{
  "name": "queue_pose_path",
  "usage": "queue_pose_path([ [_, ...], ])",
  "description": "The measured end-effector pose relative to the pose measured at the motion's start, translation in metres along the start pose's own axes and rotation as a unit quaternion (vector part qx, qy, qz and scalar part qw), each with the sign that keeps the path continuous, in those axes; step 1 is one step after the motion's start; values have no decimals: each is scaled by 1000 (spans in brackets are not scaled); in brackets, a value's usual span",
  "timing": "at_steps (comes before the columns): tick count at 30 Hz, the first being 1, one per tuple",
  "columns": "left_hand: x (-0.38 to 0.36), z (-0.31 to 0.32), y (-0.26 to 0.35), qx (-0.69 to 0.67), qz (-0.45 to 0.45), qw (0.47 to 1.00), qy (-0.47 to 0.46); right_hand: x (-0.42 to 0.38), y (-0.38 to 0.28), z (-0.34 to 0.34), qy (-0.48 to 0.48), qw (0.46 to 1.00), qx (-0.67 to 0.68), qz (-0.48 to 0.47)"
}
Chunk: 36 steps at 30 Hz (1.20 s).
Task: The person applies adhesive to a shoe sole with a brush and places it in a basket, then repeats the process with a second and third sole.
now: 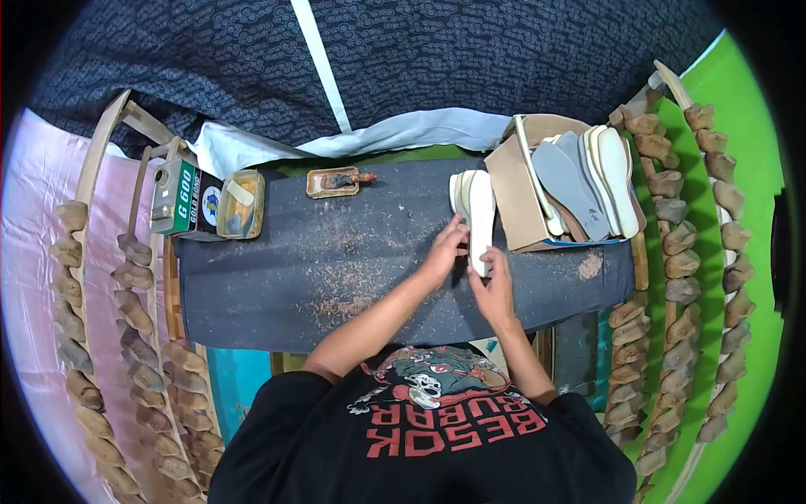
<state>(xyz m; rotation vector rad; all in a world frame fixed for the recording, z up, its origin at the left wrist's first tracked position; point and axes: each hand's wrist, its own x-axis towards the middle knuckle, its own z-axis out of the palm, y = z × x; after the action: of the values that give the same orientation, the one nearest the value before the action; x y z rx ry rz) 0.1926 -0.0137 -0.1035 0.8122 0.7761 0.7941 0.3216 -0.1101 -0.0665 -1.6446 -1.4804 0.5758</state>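
- A stack of long, white, sole-shaped pieces [481,217] lies on the dark, cloth-covered bench [403,281], right of the frame's centre, its long axis running up the frame.
- The left hand [448,252] meets the stack's left edge and the right hand [494,281] its lower end, probably so the layers stay steady and aligned between them.
- The brown cardboard box [514,206], upper right, stands just beside the stack, which likely keeps its upright white and grey soles within easy reach.
- The green, white and black metal can [175,202] and the yellowish plastic tub [246,223] sit at upper left, apart from the hands, presumably to leave working room.
- Left fingers: slightly spread, against the long left edge below the stack's middle; whether they press on it, I cannot tell.
- Right fingers: curled about the lower end, thumb on the left, the others along the right edge; how firmly they close, I cannot tell.
- Most of the stack extends upward beyond both sets of fingers, uncovered.
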Motion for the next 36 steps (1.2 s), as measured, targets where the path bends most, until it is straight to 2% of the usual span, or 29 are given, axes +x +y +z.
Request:
queue_pose_path([
  [1, 2, -3, 0, -33, 14, 999, 6, -5, -10, 2, -23, 998, 42, 47],
  [2, 5, -6, 1, -37, 18, 999, 4, -11, -20, 4, -37, 998, 37, 32],
  [5, 16, -19, -14, -85, 5, 994, 66, -36, -18, 28, -46, 985, 159, 50],
  [6, 13, -16, -9, -115, 10, 991, 62, -43, -28, 29, -70, 977, 189, 71],
  [8, -1, -12, 7, -163, -50, 985, 31, -56, -25, 42, -54, 962, 252, 86],
  [9, -3, -13, 6, -166, -54, 984, 25, -60, -20, 43, -49, 964, 247, 88],
  [11, -5, -14, 4, -224, -62, 971, -56, -63, -9, 41, -50, 965, 240, 91],
  [15, -16, -13, 11, -240, -38, 967, -75, -51, -23, 23, -82, 974, 189, 99],
  [17, -13, -18, 8, -242, -32, 968, -64, -44, -29, 12, -161, 970, 74, 169],
  [18, -12, -19, 8, -245, -26, 968, -55, -42, -26, 13, -160, 969, 79, 170],
  [21, -13, -23, 14, -216, -11, 976, -24, -36, -12, 24, -38, 981, 137, 130],
  [22, -17, -22, 18, -211, -13, 977, -20, -31, -8, 27, -38, 980, 143, 132],
  [24, -23, -22, 25, -214, -23, 975, -46, -19, 2, 34, 24, 978, 175, 109],
  [26, -25, -19, 21, -203, -5, 979, -33, -8, 10, 37, 28, 977, 181, 107],
  [28, -28, -17, 17, -196, 19, 980, -16, 6, 6, 35, 8, 968, 204, 143],
  [30, -36, -20, 14, -227, 13, 974, -21, 13, 8, 38, -1, 971, 193, 138],
  [32, -44, -28, 13, -220, 25, 975, -5, 21, 22, 45, -71, 959, 228, 154],
  [34, -55, -37, 18, -195, 20, 980, 16, 27, 17, 52, -84, 939, 285, 171],
  [36, -70, -51, 22, -161, -3, 987, 22, 34, 16, 53, -169, 947, 215, 170],
])
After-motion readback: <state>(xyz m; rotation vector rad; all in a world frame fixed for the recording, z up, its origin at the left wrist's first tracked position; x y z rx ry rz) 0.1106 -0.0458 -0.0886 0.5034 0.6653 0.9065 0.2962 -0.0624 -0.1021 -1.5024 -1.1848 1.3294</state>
